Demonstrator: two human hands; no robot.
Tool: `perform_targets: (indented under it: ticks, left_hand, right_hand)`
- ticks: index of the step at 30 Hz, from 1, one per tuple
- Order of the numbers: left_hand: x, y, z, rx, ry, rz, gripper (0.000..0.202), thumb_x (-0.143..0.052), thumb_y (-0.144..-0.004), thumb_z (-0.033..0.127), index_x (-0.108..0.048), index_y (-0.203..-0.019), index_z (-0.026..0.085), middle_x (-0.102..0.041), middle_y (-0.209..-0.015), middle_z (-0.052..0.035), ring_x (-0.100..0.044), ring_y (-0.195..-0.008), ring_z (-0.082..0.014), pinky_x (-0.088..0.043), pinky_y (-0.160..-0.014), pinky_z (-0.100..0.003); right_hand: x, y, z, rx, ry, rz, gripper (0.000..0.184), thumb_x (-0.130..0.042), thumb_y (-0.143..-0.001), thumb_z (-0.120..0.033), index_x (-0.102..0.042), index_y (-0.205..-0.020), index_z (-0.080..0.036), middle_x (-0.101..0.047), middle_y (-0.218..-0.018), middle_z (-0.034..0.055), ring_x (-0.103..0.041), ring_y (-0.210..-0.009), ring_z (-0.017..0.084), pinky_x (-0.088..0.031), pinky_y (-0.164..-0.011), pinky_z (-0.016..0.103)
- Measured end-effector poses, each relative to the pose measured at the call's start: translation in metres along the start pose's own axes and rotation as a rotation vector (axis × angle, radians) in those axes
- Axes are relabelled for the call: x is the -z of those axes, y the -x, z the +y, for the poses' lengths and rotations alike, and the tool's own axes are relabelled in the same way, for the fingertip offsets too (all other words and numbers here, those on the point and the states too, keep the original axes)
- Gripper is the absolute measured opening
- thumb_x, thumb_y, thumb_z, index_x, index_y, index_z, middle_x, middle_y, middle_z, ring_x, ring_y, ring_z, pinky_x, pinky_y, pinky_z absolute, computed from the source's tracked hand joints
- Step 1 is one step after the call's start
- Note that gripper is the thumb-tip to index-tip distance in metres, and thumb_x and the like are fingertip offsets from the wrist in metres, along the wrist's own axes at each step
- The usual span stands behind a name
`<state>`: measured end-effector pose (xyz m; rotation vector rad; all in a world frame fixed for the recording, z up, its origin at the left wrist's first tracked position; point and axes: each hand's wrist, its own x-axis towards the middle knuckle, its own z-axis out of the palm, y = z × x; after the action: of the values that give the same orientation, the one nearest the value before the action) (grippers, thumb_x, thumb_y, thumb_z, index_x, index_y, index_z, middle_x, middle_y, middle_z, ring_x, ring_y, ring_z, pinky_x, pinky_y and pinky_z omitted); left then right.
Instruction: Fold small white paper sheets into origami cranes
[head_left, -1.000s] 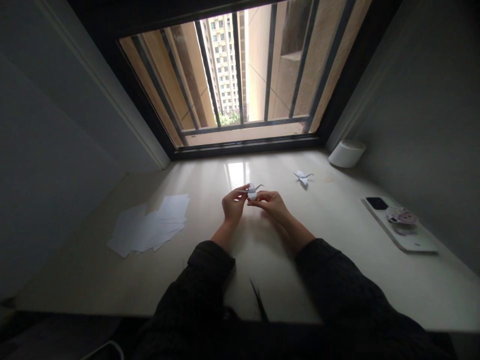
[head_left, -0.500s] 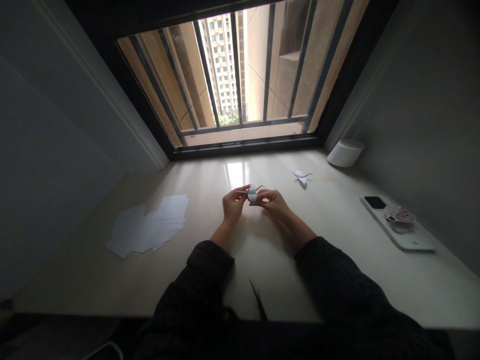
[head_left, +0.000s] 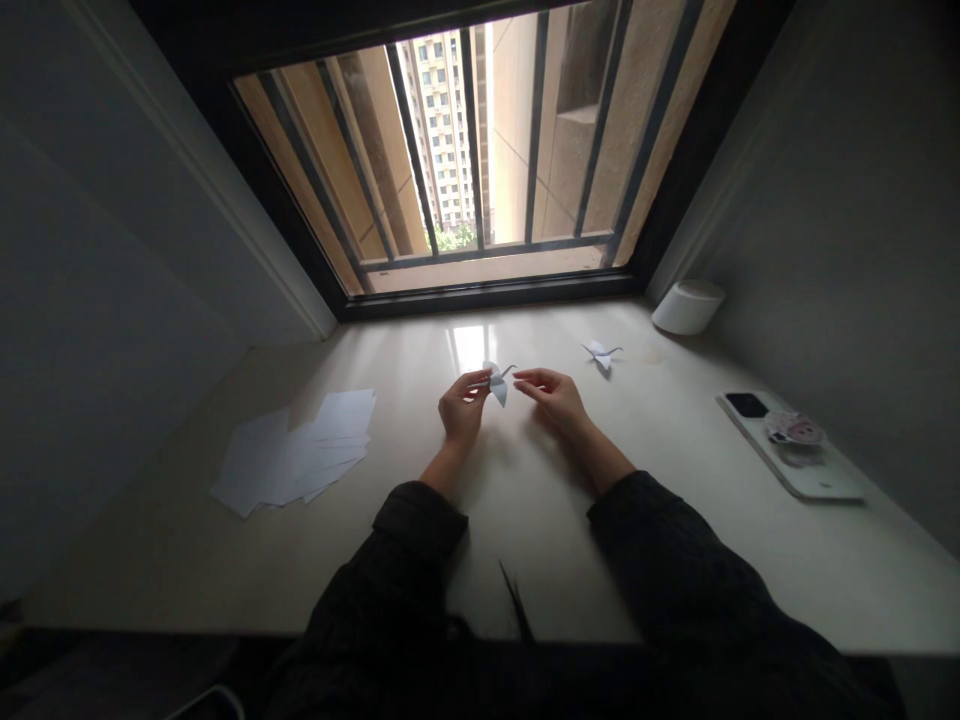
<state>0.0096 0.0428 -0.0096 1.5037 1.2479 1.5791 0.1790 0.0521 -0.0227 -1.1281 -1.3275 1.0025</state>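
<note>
My left hand (head_left: pixel 460 408) pinches a small white folded paper crane (head_left: pixel 496 381) just above the pale desk (head_left: pixel 525 500). My right hand (head_left: pixel 553 395) hovers a little to the right of the crane, fingers loosely curled, not touching it. A second folded paper crane (head_left: pixel 601 353) rests on the desk farther back on the right. Both my arms wear dark sleeves.
Several loose white paper sheets (head_left: pixel 296 455) lie spread at the left. A white phone (head_left: pixel 791 445) with a round sticker lies at the right, and a white round container (head_left: pixel 688 306) stands in the far right corner. A barred window (head_left: pixel 480 160) runs behind the desk.
My right hand has let go of the crane and moved slightly right. The left hand keeps the crane, which now tilts with a wing hanging down.
</note>
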Motion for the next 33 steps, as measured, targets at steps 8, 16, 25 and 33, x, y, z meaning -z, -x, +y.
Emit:
perform_targets:
  ticks: [8, 16, 25, 33]
  left_hand:
    - [-0.001, 0.003, 0.001, -0.009, -0.046, -0.021, 0.019, -0.069, -0.076, 0.028, -0.072, -0.094, 0.025, -0.074, -0.093, -0.0039, -0.069, -0.086, -0.0199, -0.054, -0.070, -0.030]
    - [-0.001, 0.003, -0.003, -0.029, -0.028, -0.115, 0.024, -0.069, -0.076, 0.030, -0.073, -0.100, 0.026, -0.073, -0.102, -0.0052, -0.068, -0.095, -0.0227, -0.054, -0.082, -0.036]
    - [-0.003, 0.002, -0.005, 0.007, 0.097, -0.107, 0.025, -0.068, -0.078, 0.031, -0.073, -0.101, 0.022, -0.072, -0.102, -0.0058, -0.068, -0.097, -0.0226, -0.052, -0.092, -0.039]
    - [-0.005, 0.000, -0.007, 0.070, 0.182, -0.089, 0.026, -0.070, -0.075, 0.030, -0.073, -0.099, 0.020, -0.072, -0.102, -0.0080, -0.067, -0.099, -0.0232, -0.051, -0.093, -0.040]
  right_hand:
    - [-0.011, 0.005, -0.009, -0.082, -0.029, -0.074, 0.040, -0.067, -0.069, -0.058, -0.067, -0.068, -0.017, -0.067, -0.064, 0.0041, -0.061, -0.061, 0.016, -0.045, -0.060, 0.028]
    - [-0.006, 0.001, -0.001, -0.009, 0.015, -0.015, 0.040, -0.068, -0.069, -0.058, -0.069, -0.066, -0.018, -0.064, -0.060, 0.0020, -0.057, -0.058, 0.015, -0.044, -0.060, 0.029]
    - [-0.005, 0.001, 0.000, 0.015, 0.021, -0.008, 0.036, -0.069, -0.069, -0.054, -0.071, -0.070, -0.018, -0.069, -0.069, 0.0043, -0.059, -0.062, 0.017, -0.044, -0.059, 0.029]
    - [-0.005, 0.004, -0.007, 0.037, 0.092, -0.009, 0.038, -0.067, -0.071, -0.056, -0.072, -0.073, -0.019, -0.071, -0.072, 0.0055, -0.061, -0.064, 0.018, -0.045, -0.060, 0.030]
